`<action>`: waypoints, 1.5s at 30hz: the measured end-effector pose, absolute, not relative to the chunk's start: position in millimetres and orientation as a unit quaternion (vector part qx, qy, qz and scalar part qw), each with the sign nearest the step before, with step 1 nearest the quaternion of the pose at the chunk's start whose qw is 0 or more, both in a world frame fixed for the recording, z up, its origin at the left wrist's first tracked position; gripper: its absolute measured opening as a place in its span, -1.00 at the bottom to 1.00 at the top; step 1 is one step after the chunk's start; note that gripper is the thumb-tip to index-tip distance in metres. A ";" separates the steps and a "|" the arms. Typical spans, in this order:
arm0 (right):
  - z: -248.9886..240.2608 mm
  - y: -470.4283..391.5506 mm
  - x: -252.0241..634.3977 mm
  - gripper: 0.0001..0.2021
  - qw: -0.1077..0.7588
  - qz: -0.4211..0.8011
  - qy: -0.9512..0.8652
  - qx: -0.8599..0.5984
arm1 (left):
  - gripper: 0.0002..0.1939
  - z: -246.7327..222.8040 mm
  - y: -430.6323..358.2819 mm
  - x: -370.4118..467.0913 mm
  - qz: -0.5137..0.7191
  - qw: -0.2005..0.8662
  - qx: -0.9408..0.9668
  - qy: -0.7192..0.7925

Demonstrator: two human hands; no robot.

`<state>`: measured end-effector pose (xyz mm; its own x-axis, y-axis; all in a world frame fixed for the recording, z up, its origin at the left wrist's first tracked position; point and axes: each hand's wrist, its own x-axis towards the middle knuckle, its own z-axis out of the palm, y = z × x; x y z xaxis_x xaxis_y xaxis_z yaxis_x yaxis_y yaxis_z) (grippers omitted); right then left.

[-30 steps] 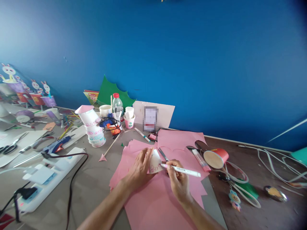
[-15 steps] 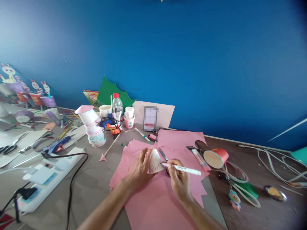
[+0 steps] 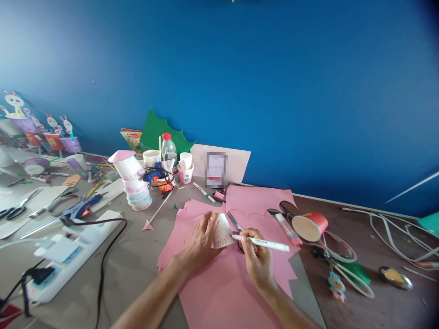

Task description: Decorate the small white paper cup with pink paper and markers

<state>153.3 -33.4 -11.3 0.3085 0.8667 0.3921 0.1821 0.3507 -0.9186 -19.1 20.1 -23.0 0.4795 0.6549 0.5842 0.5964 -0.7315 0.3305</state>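
Note:
My left hand (image 3: 203,235) is closed around the left side of a white paper cup (image 3: 223,228), which lies on its side with pink drawn marks near its rim. In my right hand (image 3: 258,261) is a white marker (image 3: 269,244), pinched near its pink tip. The tip is at the cup's right edge; whether it touches cannot be made out. Under both hands lie sheets of pink paper (image 3: 219,297). Scissors (image 3: 234,221) rest on the paper just right of the cup, their handles partly hidden by my right hand.
At left stand a stack of decorated cups (image 3: 137,187), a power strip (image 3: 78,249) and a glue gun (image 3: 80,208). A bottle (image 3: 168,148) stands at the back. To the right lie a red cup (image 3: 310,226), a capped marker (image 3: 288,230) and a cord with a charm (image 3: 336,287).
Almost nothing differs. The marker tip and my right hand have shifted very slightly against the cup, while my left hand keeps its hold; the whole view has drifted a little.

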 end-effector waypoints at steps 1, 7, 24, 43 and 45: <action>-11.6 -33.4 153.1 -0.68 0.635 0.271 -0.522 -0.502 | -0.09 -23.0 20.2 -19.2 0.360 0.038 0.860 0.361; -10.3 -32.8 153.1 -0.70 0.634 0.270 -0.526 -0.499 | -0.04 -21.2 19.9 -20.0 0.353 0.045 0.863 0.359; -13.9 -32.3 155.3 -0.70 0.633 0.286 -0.510 -0.508 | -0.04 -22.3 19.0 -21.2 0.343 0.063 0.860 0.373; -12.4 -34.2 153.9 -0.73 0.640 0.282 -0.517 -0.494 | -0.02 -18.6 19.9 -21.2 0.334 0.064 0.867 0.365; -12.3 -34.3 153.6 -0.73 0.640 0.285 -0.516 -0.493 | -0.03 -17.3 19.4 -21.0 0.337 0.067 0.866 0.363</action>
<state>153.6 -34.3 -12.3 0.3056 0.8732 0.3797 0.1441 0.3518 -0.9249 -21.0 19.4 -17.3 0.5093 0.6740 0.5352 0.5838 -0.7275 0.3605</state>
